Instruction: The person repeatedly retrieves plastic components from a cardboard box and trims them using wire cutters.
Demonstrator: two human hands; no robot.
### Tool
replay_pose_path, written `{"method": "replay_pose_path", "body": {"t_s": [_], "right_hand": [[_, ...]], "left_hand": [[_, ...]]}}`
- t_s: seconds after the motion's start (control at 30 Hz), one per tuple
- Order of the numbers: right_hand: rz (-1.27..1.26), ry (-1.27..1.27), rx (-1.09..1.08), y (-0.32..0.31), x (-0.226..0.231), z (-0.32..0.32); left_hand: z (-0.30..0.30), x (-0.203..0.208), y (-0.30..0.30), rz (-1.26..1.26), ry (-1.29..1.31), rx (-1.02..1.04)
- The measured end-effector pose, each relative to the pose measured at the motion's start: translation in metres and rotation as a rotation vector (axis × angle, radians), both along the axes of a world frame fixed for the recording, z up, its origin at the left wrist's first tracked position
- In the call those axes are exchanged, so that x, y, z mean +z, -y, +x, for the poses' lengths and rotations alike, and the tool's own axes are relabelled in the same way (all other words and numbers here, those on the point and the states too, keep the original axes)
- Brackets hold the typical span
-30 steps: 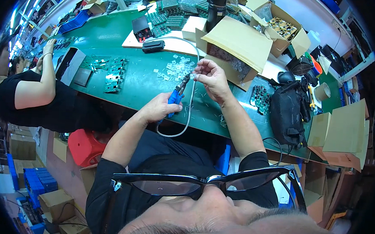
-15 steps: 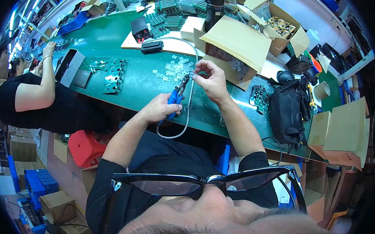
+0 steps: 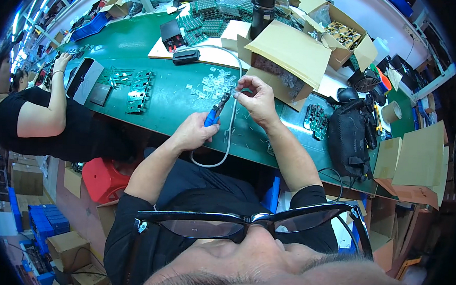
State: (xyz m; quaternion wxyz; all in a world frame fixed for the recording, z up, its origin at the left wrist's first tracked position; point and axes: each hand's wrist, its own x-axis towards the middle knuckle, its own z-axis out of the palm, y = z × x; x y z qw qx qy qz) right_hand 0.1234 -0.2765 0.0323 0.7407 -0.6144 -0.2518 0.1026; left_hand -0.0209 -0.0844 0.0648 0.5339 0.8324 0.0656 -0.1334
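Observation:
My left hand (image 3: 191, 132) is closed round blue-handled pliers (image 3: 211, 118), maybe side cutters, with the jaws pointing up and to the right. My right hand (image 3: 260, 103) pinches a small translucent piece (image 3: 234, 93) between thumb and fingers, right by the jaw tips. Whether the jaws touch it is too small to tell. Just beyond the jaws lies a loose pile of small clear plastic pieces (image 3: 215, 83) on the green table (image 3: 176, 101). A grey cable (image 3: 231, 127) loops past both hands and down over the front edge.
Green circuit boards (image 3: 139, 92) lie to the left, more (image 3: 316, 121) to the right beside a black bag (image 3: 348, 136). An opened cardboard box (image 3: 289, 47) with clear pieces stands behind my right hand. A co-worker (image 3: 44, 112) sits at the left near a red stool (image 3: 101, 181).
The blue handles, spread apart before, are now squeezed together in my left hand. My right hand stays nearly in place with its small piece.

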Motion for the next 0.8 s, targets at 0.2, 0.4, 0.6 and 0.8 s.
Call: {"method": "replay_pose_path", "body": {"t_s": [0.2,0.4,0.6,0.8], "right_hand": [[0.023,-0.031,0.003,-0.001,-0.005,0.003],[0.040,-0.039,0.013,-0.001,-0.007,0.006],[0.051,-0.056,0.010,-0.002,-0.004,0.000],[0.042,-0.056,0.009,-0.002,-0.007,0.002]], "left_hand": [[0.003,-0.018,-0.005,-0.058,-0.076,0.013],[0.005,-0.026,-0.017,-0.451,-0.105,0.125],[0.006,-0.027,-0.015,-0.158,0.024,-0.015],[0.005,-0.012,-0.012,0.116,0.024,-0.062]]}}
